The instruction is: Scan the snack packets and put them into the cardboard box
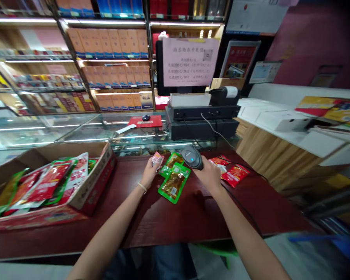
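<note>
My right hand [210, 175] is closed around the grip of a dark barcode scanner [191, 156], which shows a small blue light and is held above the table. To its left, my left hand [149, 173] pinches a small pinkish packet [156, 160], whose kind I cannot make out. Between the hands, a green-edged snack pouch [175, 182] with brown contents lies on the table, overlapping a similar pouch [172, 160] behind it. Red snack packets [235, 175] lie to the right of my right hand, partly hidden by it.
At left, an open cardboard box [100, 182] holds several snack pouches on the dark red table [119, 233]. Behind stands a glass display counter [76, 130] with a mouse [146, 117], a monitor bearing a pink paper sign [189, 64] and a receipt printer [224, 96]. A black cable runs along the table's right.
</note>
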Demonstrator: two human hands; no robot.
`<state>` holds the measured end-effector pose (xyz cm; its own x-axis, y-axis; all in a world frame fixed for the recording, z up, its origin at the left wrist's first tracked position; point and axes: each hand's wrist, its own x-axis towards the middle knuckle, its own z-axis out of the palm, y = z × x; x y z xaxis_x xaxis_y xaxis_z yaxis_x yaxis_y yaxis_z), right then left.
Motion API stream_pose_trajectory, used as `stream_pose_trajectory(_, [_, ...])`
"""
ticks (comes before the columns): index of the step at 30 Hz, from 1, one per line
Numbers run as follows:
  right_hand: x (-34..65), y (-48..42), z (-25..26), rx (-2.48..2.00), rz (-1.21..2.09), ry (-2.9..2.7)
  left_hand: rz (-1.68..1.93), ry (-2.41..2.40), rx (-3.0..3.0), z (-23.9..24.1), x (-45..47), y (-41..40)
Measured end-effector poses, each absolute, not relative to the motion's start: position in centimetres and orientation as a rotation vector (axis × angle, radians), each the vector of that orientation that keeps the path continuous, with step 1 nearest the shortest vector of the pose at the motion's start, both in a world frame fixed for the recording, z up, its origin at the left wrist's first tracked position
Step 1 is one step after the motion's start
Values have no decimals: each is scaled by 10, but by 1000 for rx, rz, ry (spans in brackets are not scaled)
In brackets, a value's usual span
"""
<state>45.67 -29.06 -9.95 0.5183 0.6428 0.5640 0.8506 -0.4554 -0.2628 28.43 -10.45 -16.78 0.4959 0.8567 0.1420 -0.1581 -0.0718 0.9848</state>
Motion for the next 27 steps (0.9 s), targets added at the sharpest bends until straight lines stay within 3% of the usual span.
stream_pose_trajectory(9, [375, -216, -107, -2112, -317, -1424, 1100, 764, 1099, -178, 193, -60])
stream_pose_trajectory(15, [359, -218, -141, -2085, -210, -1641, 1100, 808, 958, -177, 189, -61])
stream_pose_trajectory(27, [358, -222, -138, -2104, -148, -1691, 1157, 838, 969, -173, 194, -64])
